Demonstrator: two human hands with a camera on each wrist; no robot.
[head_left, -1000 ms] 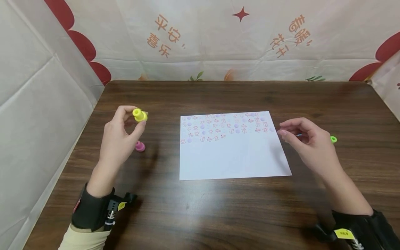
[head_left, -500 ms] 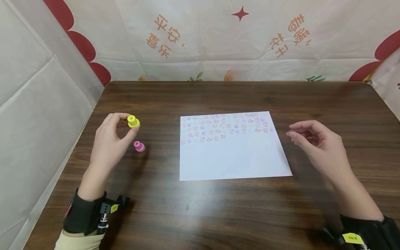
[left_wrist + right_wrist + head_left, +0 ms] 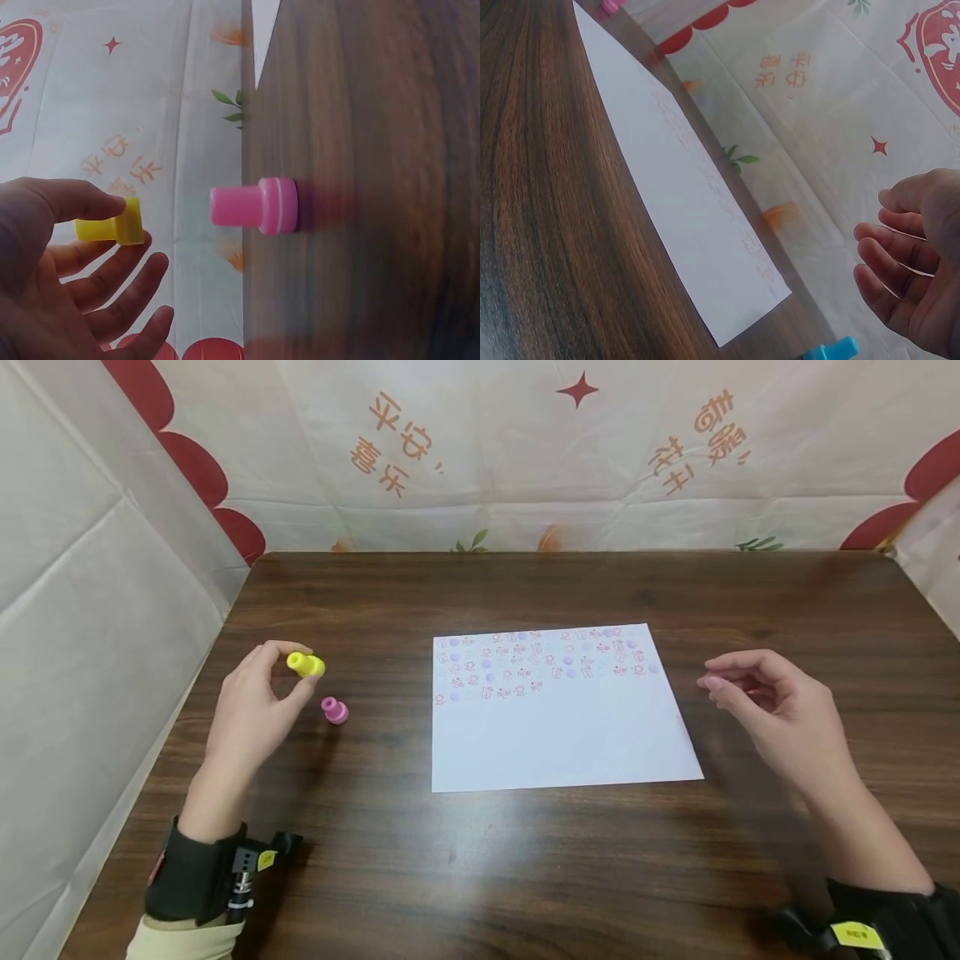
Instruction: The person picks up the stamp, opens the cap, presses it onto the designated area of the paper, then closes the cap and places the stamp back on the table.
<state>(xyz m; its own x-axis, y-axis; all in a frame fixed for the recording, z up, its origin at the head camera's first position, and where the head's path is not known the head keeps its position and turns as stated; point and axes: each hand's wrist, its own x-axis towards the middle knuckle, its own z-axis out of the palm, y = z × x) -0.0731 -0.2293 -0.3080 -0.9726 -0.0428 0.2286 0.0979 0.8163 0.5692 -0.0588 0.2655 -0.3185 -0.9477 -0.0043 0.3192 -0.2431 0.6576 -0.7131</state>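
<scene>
At the left of the table, my left hand [image 3: 253, 706] pinches a small yellow stamp [image 3: 306, 664] between thumb and fingers. The left wrist view shows the yellow stamp [image 3: 112, 225] lying sideways in the grip, the other fingers spread below it. Close by, a pink stamp [image 3: 335, 711] stands upright on the table. My right hand [image 3: 783, 718] hovers right of the paper, fingers loosely bent and holding nothing. Near it, in the right wrist view, a blue stamp [image 3: 832, 350] shows at the bottom edge; the hand hides it in the head view.
A white sheet of paper [image 3: 562, 739] lies mid-table, its upper part covered with rows of small red and purple prints. The dark wooden table [image 3: 465, 877] ends at a white printed cloth [image 3: 487, 452] hanging behind it. Cloth also hangs along the left side.
My left hand has moved left and toward me with the yellow stamp, uncovering more of the pink one. My right hand has shifted rightward, and a green stamp behind it is now hidden.
</scene>
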